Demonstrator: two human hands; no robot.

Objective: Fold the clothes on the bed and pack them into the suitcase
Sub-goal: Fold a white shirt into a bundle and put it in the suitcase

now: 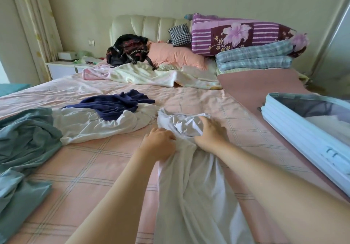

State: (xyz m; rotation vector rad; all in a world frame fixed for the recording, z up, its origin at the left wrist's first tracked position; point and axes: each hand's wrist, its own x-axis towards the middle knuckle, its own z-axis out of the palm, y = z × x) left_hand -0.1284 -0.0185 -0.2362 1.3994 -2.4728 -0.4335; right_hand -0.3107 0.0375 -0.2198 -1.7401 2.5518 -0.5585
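At the far left a teal garment (24, 139) lies rumpled on the pink checked bed (85, 168), spilling toward its near edge. Just beside it, touching, is a crumpled pale garment (85, 128) with a navy garment (113, 105) heaped across its far side. Behind these, near the headboard, stand a nightstand (64, 67) and a black backpack (128, 51).

In the middle a long white garment (189, 187) runs from the near edge up the bed (bunched at its far end, smoother toward the person). The left hand (159, 145) sits on the garment's left edge, fingers curled into the fabric and gripping a fold. The right hand (210, 133) rests on the bunched part just beyond, fingers spread and only lightly bent, pressing the cloth down rather than closing round it. The two hands are near each other, with a ridge of fabric between them.

Farther right, at the head of the bed, a pink pillow (176, 54) lies beside a purple flowered quilt (236, 35) stacked on a blue plaid blanket (253, 58). At the right edge a pale blue suitcase (295, 128) lies open on the bed, something pale inside it.
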